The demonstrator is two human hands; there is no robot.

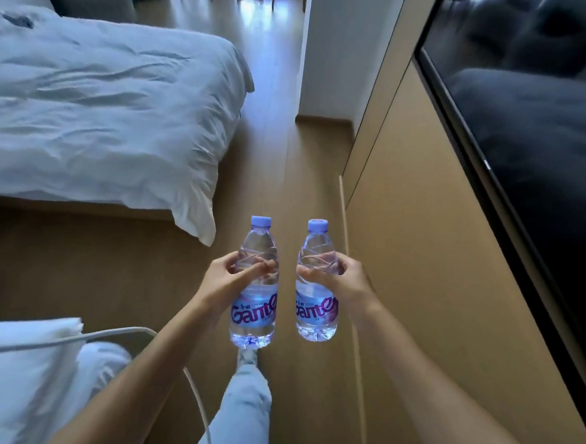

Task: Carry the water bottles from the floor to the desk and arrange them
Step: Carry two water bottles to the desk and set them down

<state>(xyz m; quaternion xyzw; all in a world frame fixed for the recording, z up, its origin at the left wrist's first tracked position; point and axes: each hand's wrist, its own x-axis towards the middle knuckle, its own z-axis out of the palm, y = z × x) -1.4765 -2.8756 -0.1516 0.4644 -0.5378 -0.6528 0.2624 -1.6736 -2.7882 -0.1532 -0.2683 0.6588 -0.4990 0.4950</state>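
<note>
I hold two clear water bottles upright in front of me, above the wooden floor. Each has a pale blue cap and a blue label with pink lettering. My left hand [228, 279] grips the left bottle [254, 308] around its upper body. My right hand [341, 281] grips the right bottle [315, 312] the same way. The two bottles are side by side, a small gap between them. No desk is in view.
A bed with white bedding [102, 114] fills the left. A tan panelled wall [419, 264] with a dark TV screen [546, 151] runs along the right. A wooden floor passage [288, 170] leads ahead between them. My legs in light jeans [246, 407] and a white cable [199, 391] are below.
</note>
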